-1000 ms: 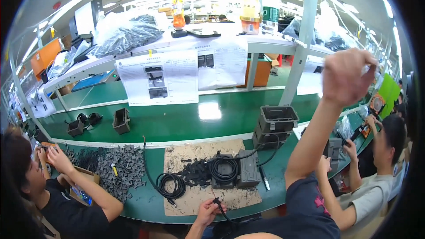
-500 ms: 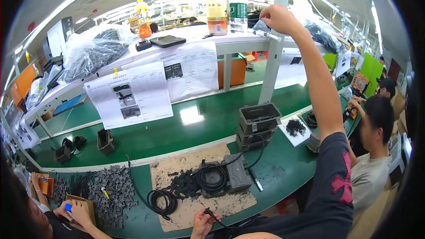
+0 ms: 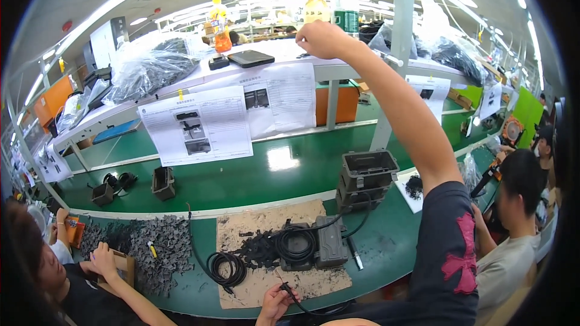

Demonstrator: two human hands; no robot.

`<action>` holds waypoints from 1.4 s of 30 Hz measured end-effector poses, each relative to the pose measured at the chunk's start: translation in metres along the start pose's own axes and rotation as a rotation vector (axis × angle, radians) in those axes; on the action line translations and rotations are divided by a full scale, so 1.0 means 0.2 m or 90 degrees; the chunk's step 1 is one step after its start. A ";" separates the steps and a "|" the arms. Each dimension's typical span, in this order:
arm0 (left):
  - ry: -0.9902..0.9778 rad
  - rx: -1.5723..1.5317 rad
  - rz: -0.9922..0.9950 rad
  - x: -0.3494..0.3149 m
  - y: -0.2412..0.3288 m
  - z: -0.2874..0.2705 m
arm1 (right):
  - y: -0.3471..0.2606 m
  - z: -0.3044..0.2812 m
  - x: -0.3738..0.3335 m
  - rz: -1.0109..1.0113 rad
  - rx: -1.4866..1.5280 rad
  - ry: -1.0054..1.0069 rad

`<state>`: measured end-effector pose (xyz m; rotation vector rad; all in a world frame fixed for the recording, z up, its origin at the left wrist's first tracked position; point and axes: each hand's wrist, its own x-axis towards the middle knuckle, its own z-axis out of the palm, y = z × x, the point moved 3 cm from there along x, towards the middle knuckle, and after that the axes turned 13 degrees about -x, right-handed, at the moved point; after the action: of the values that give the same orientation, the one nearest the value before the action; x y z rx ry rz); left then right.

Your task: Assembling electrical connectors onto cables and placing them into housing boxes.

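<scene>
My left hand [image 3: 276,303] is closed around the end of a black cable [image 3: 292,293], with thin stripped wires sticking up from it, at the front edge of the bench. My right hand [image 3: 323,39] is raised over the white shelf [image 3: 284,51], fingers curled together; whatever they hold, if anything, is hidden. Below its fingertips lie small dark pieces [image 3: 304,55]. Behind the hand stands a bottle with a yellow label [image 3: 316,7], partly covered. On the cardboard sheet [image 3: 235,290] rest a coiled cable [image 3: 295,242] and a grey plastic box [image 3: 331,247].
Stacked grey boxes [image 3: 366,172] stand behind the cardboard. A pile of small grey parts [image 3: 163,259] covers the bench at left. Another cable coil [image 3: 226,270] and a silver-tipped black tool [image 3: 355,253] flank the cardboard. Co-workers sit at left [image 3: 78,290] and right [image 3: 507,229].
My right hand has moved left along the shelf, from beside the upright post to in front of the yellow-labelled bottle. My left hand keeps its hold on the cable. The view has shifted slightly.
</scene>
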<state>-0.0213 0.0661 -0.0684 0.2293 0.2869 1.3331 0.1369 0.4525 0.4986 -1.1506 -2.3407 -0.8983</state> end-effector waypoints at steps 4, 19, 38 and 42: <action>0.039 0.031 0.036 -0.06 0.01 0.00 | -0.15 0.03 0.15 -0.025 -0.016 -0.107; 0.041 -0.212 0.059 -0.11 0.00 0.39 | -0.57 -0.17 -1.12 0.150 0.587 0.073; 0.277 0.205 0.240 -0.21 -0.20 0.37 | -1.63 0.38 -2.50 0.287 0.924 -0.291; 0.293 0.221 0.194 -0.18 -0.15 0.36 | -1.63 0.43 -2.48 0.271 0.941 -0.273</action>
<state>0.0221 0.0238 -0.0077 0.2625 0.9045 1.6268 0.1639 0.0842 0.0255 -1.0051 -1.9900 1.1765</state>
